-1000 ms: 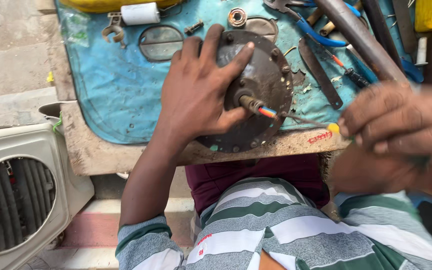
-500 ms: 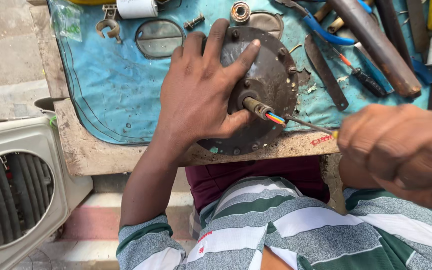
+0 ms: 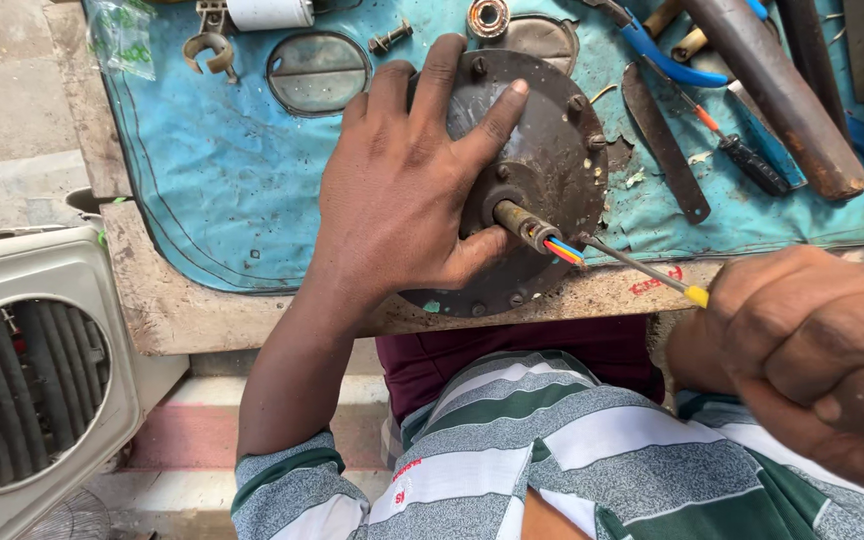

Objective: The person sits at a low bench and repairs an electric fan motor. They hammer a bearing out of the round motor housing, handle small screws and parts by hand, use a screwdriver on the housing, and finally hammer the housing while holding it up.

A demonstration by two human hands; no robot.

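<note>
A round, rusty brown motor housing (image 3: 552,150) with bolts around its rim lies on a blue mat (image 3: 222,180) at the near edge of a worn workbench. A short shaft (image 3: 518,219) sticks out of its middle, with coloured wires (image 3: 564,250) coming from the tip. My left hand (image 3: 402,190) lies flat on the housing, fingers spread, thumb beside the shaft. My right hand (image 3: 812,350) is closed on a yellow-handled screwdriver (image 3: 642,268); its thin blade reaches the housing just right of the shaft.
Along the mat's far edge lie an oval metal plate (image 3: 318,70), a bolt (image 3: 389,37), a bearing (image 3: 489,16), blue-handled pliers (image 3: 652,45), a flat blade (image 3: 664,140), a small screwdriver (image 3: 742,150) and a thick rusty bar (image 3: 782,95). A white fan casing (image 3: 32,380) stands at lower left.
The view has shifted slightly. My right hand has come lower and nearer the camera with the screwdriver, its tip still at the housing. My left hand stays pressed on the housing.
</note>
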